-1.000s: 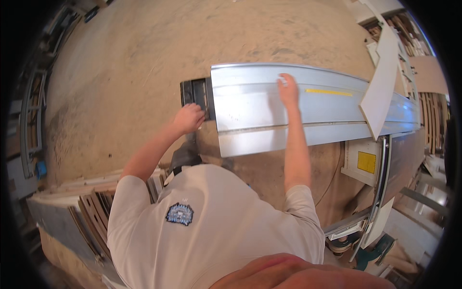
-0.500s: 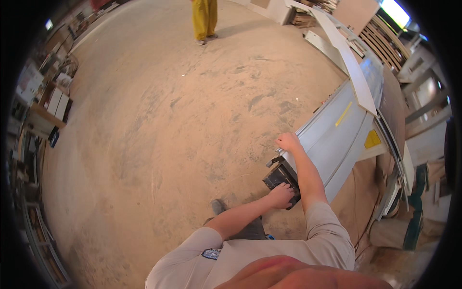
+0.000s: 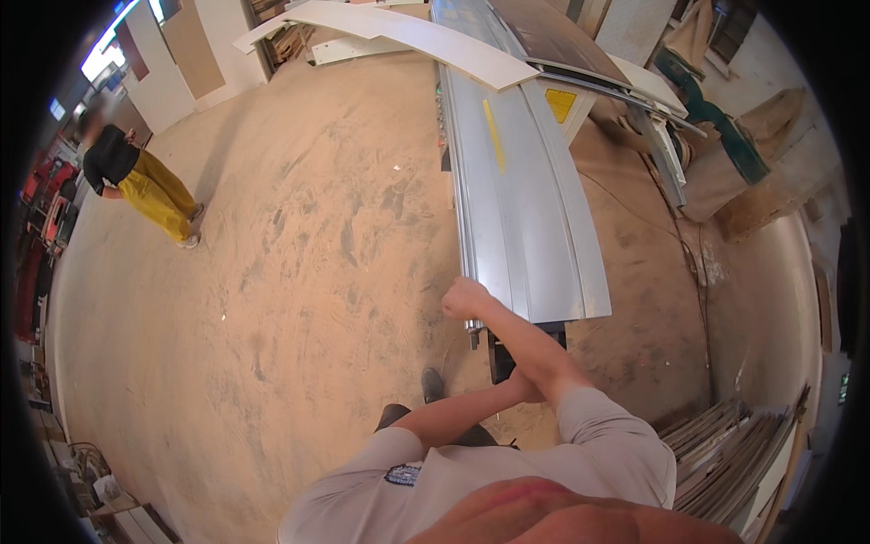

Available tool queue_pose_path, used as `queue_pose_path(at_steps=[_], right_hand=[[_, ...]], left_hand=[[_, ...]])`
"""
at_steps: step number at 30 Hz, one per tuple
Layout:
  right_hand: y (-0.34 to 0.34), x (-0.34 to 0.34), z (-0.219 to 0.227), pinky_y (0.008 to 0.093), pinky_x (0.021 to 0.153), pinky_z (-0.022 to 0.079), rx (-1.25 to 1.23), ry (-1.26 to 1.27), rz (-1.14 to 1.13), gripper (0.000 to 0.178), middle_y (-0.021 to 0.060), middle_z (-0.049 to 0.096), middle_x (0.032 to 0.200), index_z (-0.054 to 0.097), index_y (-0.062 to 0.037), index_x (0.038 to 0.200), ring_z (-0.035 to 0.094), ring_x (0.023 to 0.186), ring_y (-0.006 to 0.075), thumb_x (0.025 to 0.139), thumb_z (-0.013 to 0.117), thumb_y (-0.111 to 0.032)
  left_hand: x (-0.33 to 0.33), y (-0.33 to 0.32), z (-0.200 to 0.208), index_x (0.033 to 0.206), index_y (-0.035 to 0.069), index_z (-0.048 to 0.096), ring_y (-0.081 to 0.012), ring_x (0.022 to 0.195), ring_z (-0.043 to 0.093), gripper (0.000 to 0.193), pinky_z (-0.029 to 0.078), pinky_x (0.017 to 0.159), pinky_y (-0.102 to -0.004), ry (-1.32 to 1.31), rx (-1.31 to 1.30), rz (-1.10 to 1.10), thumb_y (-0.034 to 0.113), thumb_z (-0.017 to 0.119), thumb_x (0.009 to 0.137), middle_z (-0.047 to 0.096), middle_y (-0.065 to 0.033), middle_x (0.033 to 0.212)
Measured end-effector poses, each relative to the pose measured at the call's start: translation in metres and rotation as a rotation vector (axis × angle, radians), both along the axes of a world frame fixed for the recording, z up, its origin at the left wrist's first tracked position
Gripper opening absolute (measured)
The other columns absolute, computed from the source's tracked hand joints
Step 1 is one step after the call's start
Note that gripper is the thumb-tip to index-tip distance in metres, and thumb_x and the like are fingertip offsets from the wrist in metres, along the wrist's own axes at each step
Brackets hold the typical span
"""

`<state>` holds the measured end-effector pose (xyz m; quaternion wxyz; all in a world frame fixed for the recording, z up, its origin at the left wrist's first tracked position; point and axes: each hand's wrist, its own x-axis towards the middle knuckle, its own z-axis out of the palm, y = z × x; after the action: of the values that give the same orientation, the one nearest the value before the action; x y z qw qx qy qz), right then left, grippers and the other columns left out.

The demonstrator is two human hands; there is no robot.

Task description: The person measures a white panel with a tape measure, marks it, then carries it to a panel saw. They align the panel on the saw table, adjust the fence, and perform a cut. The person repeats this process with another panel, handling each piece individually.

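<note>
A long grey metal sliding table of a panel saw [image 3: 530, 227] stretches away from me, with a yellow strip on its top. My right hand [image 3: 465, 297] is closed on the rail along the table's left edge, close to the near end. My arms cross, the right forearm over the left. Beneath it, my left hand [image 3: 526, 387] is at the black end part [image 3: 501, 359] under the table's near end; its fingers are hidden by the right forearm.
A long white board [image 3: 426, 38] lies across the table's far part. At the left stands a person in yellow trousers [image 3: 161, 195]. Stacked wooden strips [image 3: 725, 462] lie at lower right, and a cable [image 3: 702, 299] runs over the dusty floor. A green machine part [image 3: 725, 136] is beyond.
My view has turned to the right, so the table now points nearly straight ahead and the person appears farther left. My left hand has become mostly covered by my right forearm.
</note>
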<state>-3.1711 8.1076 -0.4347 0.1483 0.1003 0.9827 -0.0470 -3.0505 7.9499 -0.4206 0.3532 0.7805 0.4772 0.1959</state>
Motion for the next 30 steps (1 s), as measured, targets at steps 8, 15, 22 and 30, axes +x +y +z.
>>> queue_pose_path(at_steps=[8, 15, 22, 30], right_hand=[[-0.048, 0.023, 0.002, 0.0402, 0.076, 0.048, -0.179, 0.069, -0.078, 0.026, 0.0091, 0.069, 0.067, 0.069, -0.0125, 0.06, 0.064, 0.067, 0.0286, 0.079, 0.056, -0.023], [-0.109, 0.021, -0.001, 0.0354, 0.082, 0.041, -0.203, -0.133, -0.175, 0.016, 0.0028, 0.069, 0.068, 0.072, -0.0156, 0.065, 0.063, 0.07, 0.0234, 0.075, 0.061, -0.019], [-0.102, -0.053, -0.004, 0.0407, 0.076, 0.049, -0.356, -0.687, -0.444, 0.013, 0.0092, 0.07, 0.082, 0.071, -0.0104, 0.081, 0.068, 0.087, 0.0286, 0.08, 0.064, -0.022], [0.27, -0.387, 0.006, 0.0297, 0.059, 0.046, -0.978, 0.582, -1.325, 0.027, 0.0048, 0.065, 0.07, 0.065, -0.0009, 0.08, 0.057, 0.059, 0.0112, 0.094, 0.058, -0.023]], left_hand=[[-0.221, 0.008, 0.004, 0.141, 0.006, 0.049, -0.021, 0.116, 0.06, 0.054, 0.046, 0.099, -0.0331, -0.364, -0.776, -0.522, 0.032, 0.064, 0.096, 0.064, -0.0113, 0.125], [-0.632, -0.029, -0.126, 0.089, -0.002, 0.07, -0.0204, 0.058, 0.064, 0.032, 0.051, 0.056, -0.0347, 0.09, -0.669, 0.953, 0.029, 0.064, 0.086, 0.069, -0.0103, 0.07], [-0.902, -0.008, -0.141, 0.092, 0.004, 0.056, -0.0207, 0.051, 0.06, 0.021, 0.041, 0.042, -0.0319, -0.611, -1.142, 1.489, 0.024, 0.061, 0.09, 0.059, -0.0088, 0.068], [-1.036, 0.343, -0.084, 0.097, 0.004, 0.065, -0.0195, 0.068, 0.069, 0.028, 0.05, 0.056, -0.0324, -0.563, -0.819, 1.341, 0.031, 0.06, 0.093, 0.071, -0.0093, 0.081]])
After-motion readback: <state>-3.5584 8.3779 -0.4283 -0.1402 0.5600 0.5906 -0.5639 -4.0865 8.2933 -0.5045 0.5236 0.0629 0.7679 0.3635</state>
